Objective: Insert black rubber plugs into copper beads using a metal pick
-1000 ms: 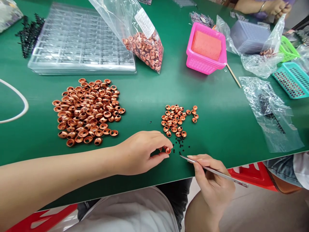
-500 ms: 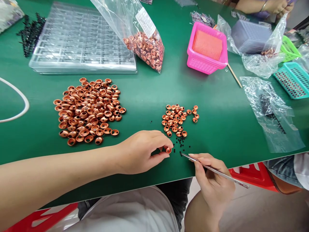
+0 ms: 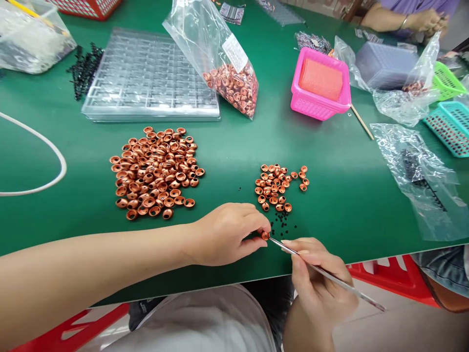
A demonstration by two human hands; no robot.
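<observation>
My left hand (image 3: pixel 227 235) is closed in a pinch, holding a small copper-coloured cup-shaped piece (image 3: pixel 265 235) at the fingertips, just above the green table. My right hand (image 3: pixel 322 278) grips slim silver tweezers (image 3: pixel 361 295), whose pointed tip meets the copper piece. Whether the tip holds a black bit is too small to tell. Tiny black bits (image 3: pixel 282 225) lie scattered just beyond the tweezers. Behind them is a small group of similar copper pieces (image 3: pixel 274 187), and a larger heap of copper pieces (image 3: pixel 157 171) sits to the left.
Stacked clear plastic trays (image 3: pixel 146 78) stand at the back left, beside a clear bag (image 3: pixel 238 88) of copper pieces. A pink basket (image 3: pixel 318 107) holds an orange block. A flat clear bag (image 3: pixel 425 181) lies right. Another person's hands (image 3: pixel 427 22) work at the far right.
The tweezers' tip has moved left, from the black bits to the copper piece in my left hand. The camera view has shifted, so the table's things appear further right and lower.
</observation>
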